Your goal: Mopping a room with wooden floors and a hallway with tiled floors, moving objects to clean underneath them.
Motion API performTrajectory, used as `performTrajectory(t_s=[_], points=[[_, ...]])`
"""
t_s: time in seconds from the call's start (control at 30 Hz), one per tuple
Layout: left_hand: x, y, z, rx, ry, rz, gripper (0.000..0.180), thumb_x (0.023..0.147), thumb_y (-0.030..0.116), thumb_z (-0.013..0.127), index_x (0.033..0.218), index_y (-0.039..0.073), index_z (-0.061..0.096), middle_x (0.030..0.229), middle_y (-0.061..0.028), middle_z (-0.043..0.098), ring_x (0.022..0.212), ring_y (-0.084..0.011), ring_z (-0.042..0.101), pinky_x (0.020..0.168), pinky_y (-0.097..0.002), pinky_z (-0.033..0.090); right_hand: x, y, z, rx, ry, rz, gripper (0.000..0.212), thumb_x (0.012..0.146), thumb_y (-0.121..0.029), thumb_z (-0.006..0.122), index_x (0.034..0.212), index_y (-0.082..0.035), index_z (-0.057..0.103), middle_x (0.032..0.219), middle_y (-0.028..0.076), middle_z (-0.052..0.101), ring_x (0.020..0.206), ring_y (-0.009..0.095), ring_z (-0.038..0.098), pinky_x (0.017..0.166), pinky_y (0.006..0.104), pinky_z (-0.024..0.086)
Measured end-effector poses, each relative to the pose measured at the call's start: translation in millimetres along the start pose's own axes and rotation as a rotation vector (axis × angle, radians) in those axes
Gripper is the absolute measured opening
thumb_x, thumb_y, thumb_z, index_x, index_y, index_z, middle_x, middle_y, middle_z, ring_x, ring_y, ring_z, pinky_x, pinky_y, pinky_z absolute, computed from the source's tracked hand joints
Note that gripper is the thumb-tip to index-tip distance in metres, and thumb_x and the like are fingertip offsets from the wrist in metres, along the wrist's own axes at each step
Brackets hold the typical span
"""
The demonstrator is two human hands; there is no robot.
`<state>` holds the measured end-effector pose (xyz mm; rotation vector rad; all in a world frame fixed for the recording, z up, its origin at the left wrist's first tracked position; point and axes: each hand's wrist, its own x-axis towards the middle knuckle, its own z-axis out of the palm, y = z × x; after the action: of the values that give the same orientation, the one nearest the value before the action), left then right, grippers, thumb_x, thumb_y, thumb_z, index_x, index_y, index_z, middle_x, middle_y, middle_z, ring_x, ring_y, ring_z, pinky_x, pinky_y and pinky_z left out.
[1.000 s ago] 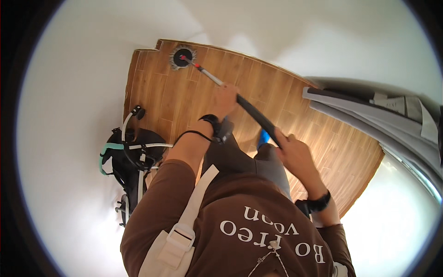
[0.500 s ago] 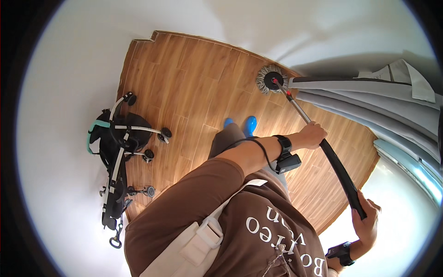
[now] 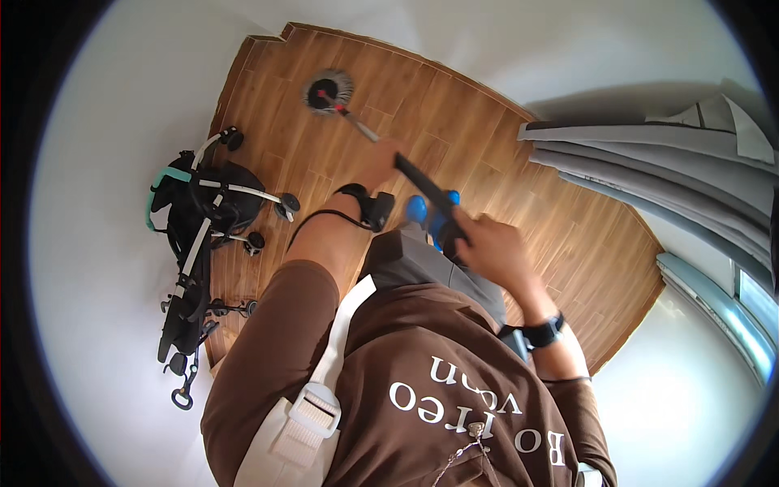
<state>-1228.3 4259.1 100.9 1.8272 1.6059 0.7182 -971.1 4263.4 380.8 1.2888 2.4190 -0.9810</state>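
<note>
Both my hands are closed round the pole of a round-headed mop (image 3: 424,183), which slants from the far left toward my body. My left hand (image 3: 380,165) grips it farther down, where the metal shaft meets the black upper part. Near the top end of the black grip, my right hand (image 3: 492,247) is wrapped around it. The mop head (image 3: 328,91), with grey strands round a black disc, rests on the wood floor at the far left and is smeared by motion.
A folded stroller (image 3: 213,213) with black fabric and a teal handle stands by the left wall. Grey curtains (image 3: 641,150) hang at the right, above the wood floor (image 3: 479,134). My blue shoes (image 3: 416,209) are just beyond my legs. White walls border the floor.
The mop head has swept left across the floor, away from the curtains. Both my hands have moved left with the pole, the right one coming in front of my body.
</note>
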Motion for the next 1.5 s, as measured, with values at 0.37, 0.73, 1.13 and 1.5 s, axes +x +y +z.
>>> performTrajectory(t_s=[0.37, 0.73, 1.13, 1.5], points=[[-9, 172, 133, 0.076, -0.159, 0.036, 0.01, 0.078, 0.016, 0.058, 0.086, 0.012, 0.063, 0.083, -0.0131, 0.062, 0.086, -0.0365, 0.058, 0.073, -0.0516, 0.041, -155, 60, -92, -0.131, 0.152, 0.246, 0.037, 0.072, -0.013, 0.068, 0.108, -0.013, 0.066, 0.084, 0.011, 0.064, 0.076, 0.031, 0.062, 0.069, 0.039, 0.05], [53, 460, 256, -0.395, -0.08, 0.384, 0.032, 0.071, 0.032, 0.077, 0.078, 0.01, 0.055, 0.076, -0.0073, 0.061, 0.079, -0.0273, 0.062, 0.075, -0.0397, 0.046, -347, 106, -179, -0.388, 0.404, 0.412, 0.018, 0.075, -0.004, 0.065, 0.092, 0.002, 0.066, 0.078, 0.016, 0.064, 0.065, 0.03, 0.061, 0.065, 0.0348, 0.048], [-58, 311, 256, -0.229, 0.175, -0.103, 0.015, 0.06, 0.011, 0.069, 0.061, 0.01, 0.054, 0.062, -0.0132, 0.056, 0.063, -0.0333, 0.06, 0.055, -0.0427, 0.046, -295, 161, -76, -0.2, 0.255, 0.206, 0.02, 0.073, -0.017, 0.072, 0.087, -0.006, 0.063, 0.083, 0.013, 0.065, 0.074, 0.032, 0.063, 0.067, 0.0375, 0.051], [-186, 259, 212, 0.013, 0.34, -0.246, 0.025, 0.056, 0.012, 0.075, 0.07, 0.011, 0.054, 0.076, -0.0103, 0.058, 0.078, -0.0326, 0.056, 0.07, -0.0445, 0.041, -263, 143, 9, -0.1, -0.076, -0.144, 0.044, 0.073, -0.017, 0.071, 0.113, -0.003, 0.057, 0.101, 0.018, 0.064, 0.089, 0.034, 0.063, 0.076, 0.0409, 0.052]])
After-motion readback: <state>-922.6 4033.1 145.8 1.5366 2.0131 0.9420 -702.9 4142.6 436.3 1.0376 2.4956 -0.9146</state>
